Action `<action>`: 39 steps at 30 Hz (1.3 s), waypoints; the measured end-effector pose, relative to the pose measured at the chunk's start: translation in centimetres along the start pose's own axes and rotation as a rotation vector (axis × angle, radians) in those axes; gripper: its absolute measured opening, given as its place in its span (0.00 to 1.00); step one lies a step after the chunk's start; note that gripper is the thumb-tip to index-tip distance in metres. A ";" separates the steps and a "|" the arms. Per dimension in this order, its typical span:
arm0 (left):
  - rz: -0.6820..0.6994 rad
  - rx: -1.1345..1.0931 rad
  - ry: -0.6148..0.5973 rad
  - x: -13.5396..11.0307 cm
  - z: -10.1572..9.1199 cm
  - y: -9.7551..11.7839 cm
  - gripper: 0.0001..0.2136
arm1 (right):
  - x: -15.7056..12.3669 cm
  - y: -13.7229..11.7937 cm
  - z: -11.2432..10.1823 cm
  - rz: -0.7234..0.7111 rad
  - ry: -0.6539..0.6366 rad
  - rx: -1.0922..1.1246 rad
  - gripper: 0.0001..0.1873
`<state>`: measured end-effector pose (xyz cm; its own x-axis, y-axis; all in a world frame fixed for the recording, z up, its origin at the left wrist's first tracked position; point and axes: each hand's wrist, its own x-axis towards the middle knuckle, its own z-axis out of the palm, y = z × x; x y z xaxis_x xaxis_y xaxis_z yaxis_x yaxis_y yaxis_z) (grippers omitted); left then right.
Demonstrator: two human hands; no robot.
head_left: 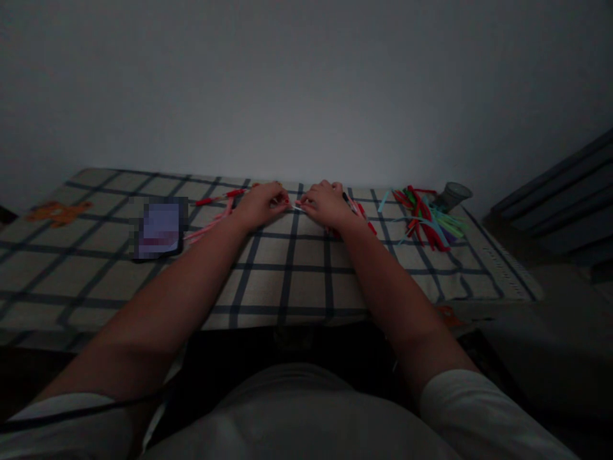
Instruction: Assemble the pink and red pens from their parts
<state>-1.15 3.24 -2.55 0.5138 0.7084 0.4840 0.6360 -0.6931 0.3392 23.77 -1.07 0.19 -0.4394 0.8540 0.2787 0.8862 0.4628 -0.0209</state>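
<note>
Near the far side of the table, my left hand [261, 203] and my right hand [326, 203] face each other, fingers pinched. A thin pale strip [297, 207] spans the small gap between their fingertips; its exact kind is too small to tell. Beside my left hand lie pink strips [208, 231] and a slim red-and-white piece [211, 200], partly hidden by my wrist. Red and pink pieces [368, 220] stick out past my right hand, with its wrist covering part of them.
A checked cloth [268, 275] covers the table, which stands against a wall. To the left are a tablet-like device [160, 229] with a blurred screen and an orange flat shape [58, 213]. At right, a bundle of colourful strips [424, 220] lies beside a glass [453, 195].
</note>
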 end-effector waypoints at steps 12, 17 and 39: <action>0.033 0.038 -0.036 0.2 0.0 0.3 0.11 | 0.2 -1.0 0.0 -0.066 0.027 0.128 0.21; 0.017 -0.021 -0.011 0.1 0.9 0.4 0.09 | 0.5 -0.9 0.8 -0.101 0.042 0.118 0.20; -0.158 0.141 -0.098 -5.0 -1.0 0.2 0.10 | -0.4 -4.0 0.5 -0.232 -0.114 -0.041 0.22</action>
<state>-4.19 -0.62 -4.10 0.4503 0.8210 0.3511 0.7837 -0.5518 0.2851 20.38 -3.16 -0.34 -0.6429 0.7487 0.1618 0.7643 0.6410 0.0708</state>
